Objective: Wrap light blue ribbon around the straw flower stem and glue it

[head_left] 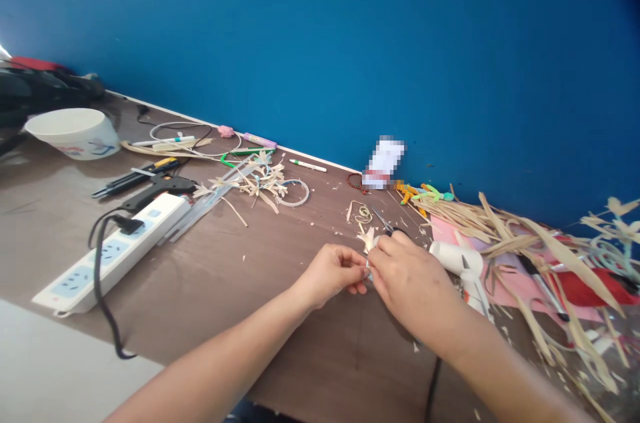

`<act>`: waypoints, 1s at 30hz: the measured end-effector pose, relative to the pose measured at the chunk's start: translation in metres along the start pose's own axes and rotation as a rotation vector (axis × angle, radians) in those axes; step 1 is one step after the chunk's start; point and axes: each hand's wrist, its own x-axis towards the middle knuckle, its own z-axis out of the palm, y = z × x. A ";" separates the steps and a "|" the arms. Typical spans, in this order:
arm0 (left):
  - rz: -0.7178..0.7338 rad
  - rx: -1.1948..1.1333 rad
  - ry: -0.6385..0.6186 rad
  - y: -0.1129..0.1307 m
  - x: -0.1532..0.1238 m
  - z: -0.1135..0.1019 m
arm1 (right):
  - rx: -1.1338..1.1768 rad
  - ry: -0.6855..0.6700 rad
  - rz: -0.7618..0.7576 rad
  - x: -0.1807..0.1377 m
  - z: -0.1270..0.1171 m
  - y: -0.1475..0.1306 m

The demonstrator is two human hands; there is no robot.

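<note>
Blue wall (350,43) is rising behind a brown table (250,276) that is carrying craft clutter. At the far left a white bowl (75,132) is sitting near the table's back edge. Right of it a white power strip (113,253) is lying with a black plug and cord in it, and a black glue gun (160,190) is resting just beside its far end. Further right a pile of pale straw flowers (260,180) is lying by a thin white ring (297,193).

Near the middle, the left hand (333,273) is curling its fingers together and pinching the base of a small straw flower (367,236). The right hand (407,280) is meeting it, fingertips pressed on the same piece; 1 pair of scissors (384,220) is lying just behind. Whether the right hand is touching the scissors cannot be told.

Right of the hands a white hair dryer (457,260) is lying on pink paper (515,280), and long dried leaves (525,230) are spreading across the right end.
</note>
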 end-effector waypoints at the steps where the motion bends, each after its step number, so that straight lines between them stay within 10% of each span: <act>1: -0.002 -0.002 -0.002 0.000 0.000 0.000 | -0.006 -0.004 -0.001 0.000 0.000 0.000; 30: -0.096 -0.161 -0.091 0.001 0.002 -0.006 | -0.053 -0.020 -0.094 0.000 0.006 -0.001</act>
